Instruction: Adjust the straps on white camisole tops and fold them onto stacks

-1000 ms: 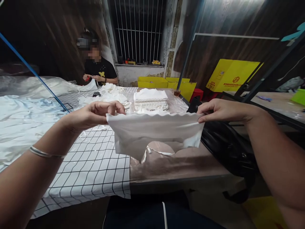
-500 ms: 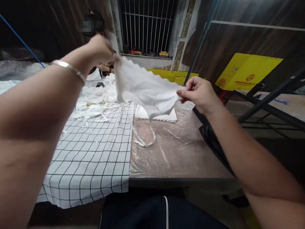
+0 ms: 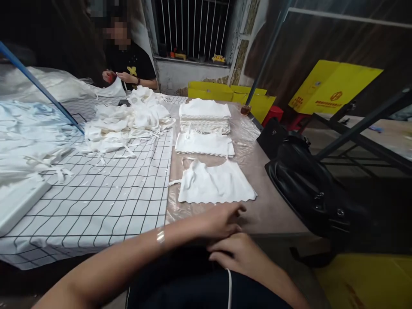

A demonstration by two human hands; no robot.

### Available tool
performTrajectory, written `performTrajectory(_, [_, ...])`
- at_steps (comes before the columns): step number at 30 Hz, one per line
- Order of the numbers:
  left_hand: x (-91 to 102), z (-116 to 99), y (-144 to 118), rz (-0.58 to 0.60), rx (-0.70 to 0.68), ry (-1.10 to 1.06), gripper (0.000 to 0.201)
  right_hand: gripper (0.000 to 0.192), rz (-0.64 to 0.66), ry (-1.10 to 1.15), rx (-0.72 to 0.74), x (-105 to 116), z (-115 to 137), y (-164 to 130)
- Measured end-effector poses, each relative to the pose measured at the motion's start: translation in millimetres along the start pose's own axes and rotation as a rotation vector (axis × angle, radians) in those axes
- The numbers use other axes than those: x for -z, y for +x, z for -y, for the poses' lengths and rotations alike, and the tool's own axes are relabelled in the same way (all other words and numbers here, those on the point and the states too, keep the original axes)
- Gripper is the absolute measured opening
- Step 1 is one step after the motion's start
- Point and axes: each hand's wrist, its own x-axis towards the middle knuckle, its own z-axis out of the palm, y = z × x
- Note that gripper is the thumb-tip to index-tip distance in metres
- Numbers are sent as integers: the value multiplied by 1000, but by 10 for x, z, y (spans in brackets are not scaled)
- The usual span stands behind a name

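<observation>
Both hands empty, left hand [image 3: 222,219] and right hand [image 3: 238,253] touching at desk [image 3: 273,210] edge; white garment piece [image 3: 215,184] flat, smoothed for stacking.

Beyond the hands lie a folded stack [image 3: 204,115] and a loose heap of white cloth [image 3: 125,122] on the checked tablecloth [image 3: 106,201]. To their right sits a black bag [image 3: 309,189]. Far ahead, another person [image 3: 127,60] works beside yellow boxes [image 3: 225,95].
</observation>
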Motion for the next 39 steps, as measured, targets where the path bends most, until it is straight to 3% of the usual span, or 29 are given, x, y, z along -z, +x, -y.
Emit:
performTrajectory(2, [-132, 311, -408, -235, 13, 63, 29, 18, -207, 6, -176, 297, -208, -219])
performTrajectory(4, [-103, 600, -730, -434, 97, 316, 26, 23, -487, -100, -313, 533, -498, -241])
performTrajectory(7, [64, 901, -886, -535, 199, 592, 29, 37, -726, -251, -543, 722, -925, 50])
performTrajectory(10, [204, 989, -770, -484, 183, 681, 20, 26, -689, -341, -656, 798, -1111, 455])
performTrajectory(13, [248, 908, -730, -449, 216, 642, 25, 26, -610, -334, -643, 859, -1082, 585])
performTrajectory(17, [183, 732, -989, -373, 266, 420, 24, 40, -493, -152, -604, 923, -1047, 216])
performTrajectory(20, [131, 664, -1112, -357, 278, 376, 17, 35, -511, -216, -580, 886, -1076, -53])
performTrajectory(23, [132, 681, -962, -443, 250, 403, 20, 28, -579, -260, -407, 801, -1092, -44])
performTrajectory(25, [181, 715, -768, -437, 220, 426, 22, 29, -512, -294, -318, 776, -1093, 77])
performTrajectory(27, [271, 742, -589, -345, 220, 429, 28, 35, -410, -343, -301, 796, -1104, 210])
performTrajectory(29, [383, 753, -476, -231, 261, 395, 32, 28, -305, -364, -326, 850, -1140, 306])
performTrajectory(31, [485, 749, -435, -143, 301, 327, 19, 14, -222, -349, -327, 913, -1205, 354])
performTrajectory(33, [550, 744, -440, -120, 315, 246, 9, 14, -195, -327, -295, 968, -1278, 373])
performTrajectory(35, [571, 755, -461, -188, 342, 204, 9, 15, -264, -341, -274, 1004, -1328, 387])
performTrajectory(39, [544, 859, -491, -529, 553, 341, 24, 15, -558, -407, -292, 936, -1265, 451])
